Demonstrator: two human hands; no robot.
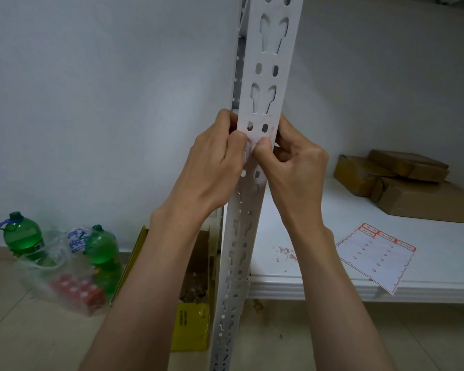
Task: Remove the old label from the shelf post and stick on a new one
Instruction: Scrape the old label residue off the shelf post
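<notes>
Label sheet (376,256) writing too small

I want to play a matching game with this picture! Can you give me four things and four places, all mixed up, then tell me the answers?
Things:
1. green bottles
2. sticker sheet
3. brown boxes
4. hands

Places:
A. back of the shelf
B. on the post
C. front edge of the shelf
D. floor, by the wall

Pairs: 1-D, 2-C, 3-A, 4-B
</notes>
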